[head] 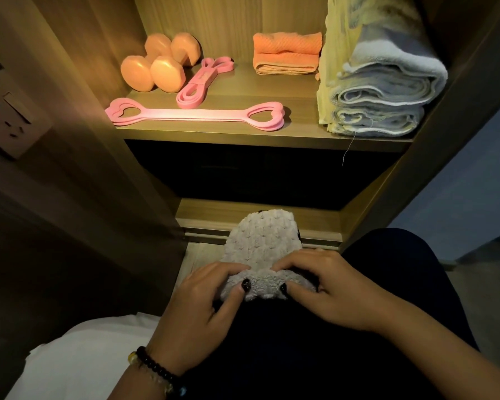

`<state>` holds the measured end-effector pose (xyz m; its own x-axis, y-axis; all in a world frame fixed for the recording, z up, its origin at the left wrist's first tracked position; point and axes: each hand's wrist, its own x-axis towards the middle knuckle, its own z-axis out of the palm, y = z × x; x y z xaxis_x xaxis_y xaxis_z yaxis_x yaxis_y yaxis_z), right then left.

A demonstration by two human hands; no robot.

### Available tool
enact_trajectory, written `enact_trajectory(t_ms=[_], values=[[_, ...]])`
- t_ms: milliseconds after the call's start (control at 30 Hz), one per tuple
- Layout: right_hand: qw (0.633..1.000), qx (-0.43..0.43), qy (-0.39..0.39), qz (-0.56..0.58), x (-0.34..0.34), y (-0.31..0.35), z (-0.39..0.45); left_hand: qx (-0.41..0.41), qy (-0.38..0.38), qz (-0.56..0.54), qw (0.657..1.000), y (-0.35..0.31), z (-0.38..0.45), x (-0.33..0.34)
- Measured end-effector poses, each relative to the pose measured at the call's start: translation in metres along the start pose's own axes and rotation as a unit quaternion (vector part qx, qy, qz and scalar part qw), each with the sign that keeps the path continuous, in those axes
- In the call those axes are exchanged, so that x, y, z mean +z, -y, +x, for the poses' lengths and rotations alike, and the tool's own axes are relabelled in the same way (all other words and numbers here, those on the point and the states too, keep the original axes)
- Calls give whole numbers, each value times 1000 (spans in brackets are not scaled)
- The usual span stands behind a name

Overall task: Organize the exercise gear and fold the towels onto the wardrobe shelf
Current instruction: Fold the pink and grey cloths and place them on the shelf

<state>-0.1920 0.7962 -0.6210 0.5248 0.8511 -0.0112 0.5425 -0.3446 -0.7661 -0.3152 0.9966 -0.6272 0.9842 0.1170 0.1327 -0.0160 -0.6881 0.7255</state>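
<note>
The grey towel [261, 243] is pinched at its near edge by both hands, left hand [198, 307] and right hand [329, 290] (equally near); its length runs away from the fingers toward the wardrobe shelf [228, 134].

A fluffy, nubby grey towel [260, 249] of thick pile cloth lay at 6 o'clock. The wardrobe shelf [243, 131] looked like matt wood-grain laminate. At 11 o'clock, two dumbbells [159, 64] had a smooth, softly glossy coating. Beside them, pink resistance bands [197, 114] looked like smooth matt rubber. At 12 o'clock, an orange towel [286, 53] showed ribbed woven cloth; at 2 o'clock, stacked towels [381, 93] looked like soft terry.
</note>
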Motion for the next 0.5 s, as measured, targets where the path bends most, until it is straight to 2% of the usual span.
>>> enact_trajectory(t_ms=[100,300,400,500], values=[[992,56,-55,95,11,1,1,-46,-17,-48,998,1,1,1],[966,160,-187,75,35,6,10,-154,23,11,988,-1,33,4],[964,169,-206,7,38,11,12,-182,30,40,982,0,42,4],[950,79,-226,-199,37,14,8,-152,0,94,984,1,39,5]])
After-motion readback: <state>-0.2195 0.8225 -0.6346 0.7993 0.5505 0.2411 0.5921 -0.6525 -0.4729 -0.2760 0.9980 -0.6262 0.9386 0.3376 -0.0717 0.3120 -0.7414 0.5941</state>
